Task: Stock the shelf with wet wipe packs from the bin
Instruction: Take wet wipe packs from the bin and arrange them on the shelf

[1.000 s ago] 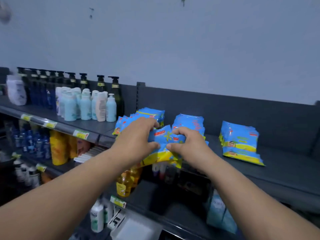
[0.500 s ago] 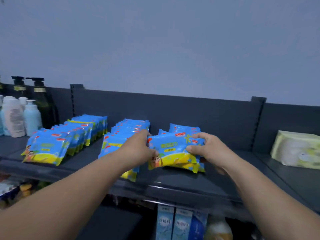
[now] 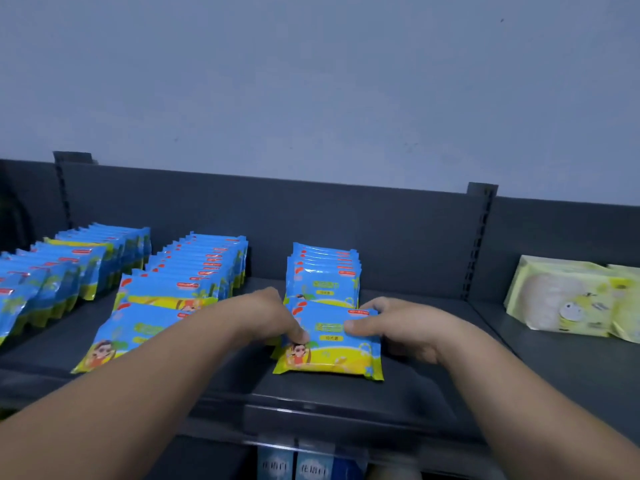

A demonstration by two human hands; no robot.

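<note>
Both hands hold a blue-and-yellow wet wipe pack [image 3: 330, 344] at the front of the third row on the dark grey shelf [image 3: 346, 396]. My left hand [image 3: 268, 318] pinches its left edge and my right hand [image 3: 398, 325] grips its right edge with the thumb on top. The pack's lower edge touches the shelf, and more packs seem to lie stacked beneath it. Right behind it stands a short row of the same packs [image 3: 323, 275]. Two longer rows [image 3: 194, 271] [image 3: 69, 268] fill the shelf to the left. The bin is out of sight.
Pale green wipe packs [image 3: 568, 297] sit at the right end of the shelf, past an upright slotted post [image 3: 479, 237]. Bare shelf lies between them and my right hand. Blue-and-white boxes [image 3: 294, 465] show on the level below.
The view swung right along the shelf and the bottles dropped out of sight. Both hands carried the pack forward and down onto the shelf in front of the third row.
</note>
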